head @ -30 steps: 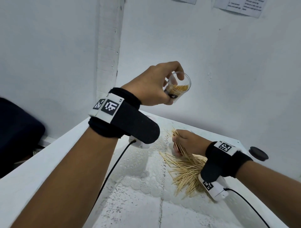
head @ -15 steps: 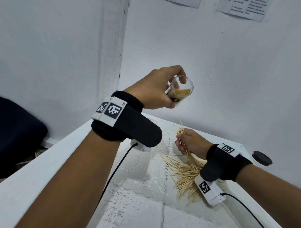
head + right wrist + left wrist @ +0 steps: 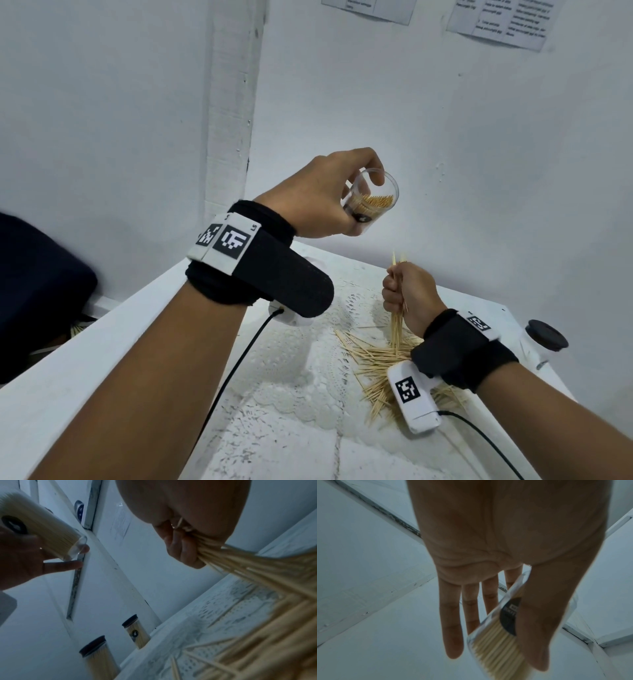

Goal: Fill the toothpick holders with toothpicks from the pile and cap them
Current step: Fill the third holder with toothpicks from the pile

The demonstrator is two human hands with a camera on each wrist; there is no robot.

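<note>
Toothpicks point(image 3: 397, 320) stand bunched in the right hand point(image 3: 409, 294), fingers curled tight round them, above the pile point(image 3: 373, 363) on the table point(image 3: 68, 383). Left hand point(image 3: 317, 198) grips the uncapped clear holder point(image 3: 371, 202) (already nearly full), tilted, raised well above.

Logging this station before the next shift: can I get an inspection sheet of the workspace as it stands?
Surface: white table with lace mat.
Job's things: open holder partly filled; toothpick pile on mat; two capped holders by the wall; black cap at the table's right edge.
Clutter: nothing seen.
Grips: left hand holds the open holder tilted; right hand grips a toothpick bundle.
Cables: black cable from each wrist camera.
Surroundings: white walls, posted papers.
</note>
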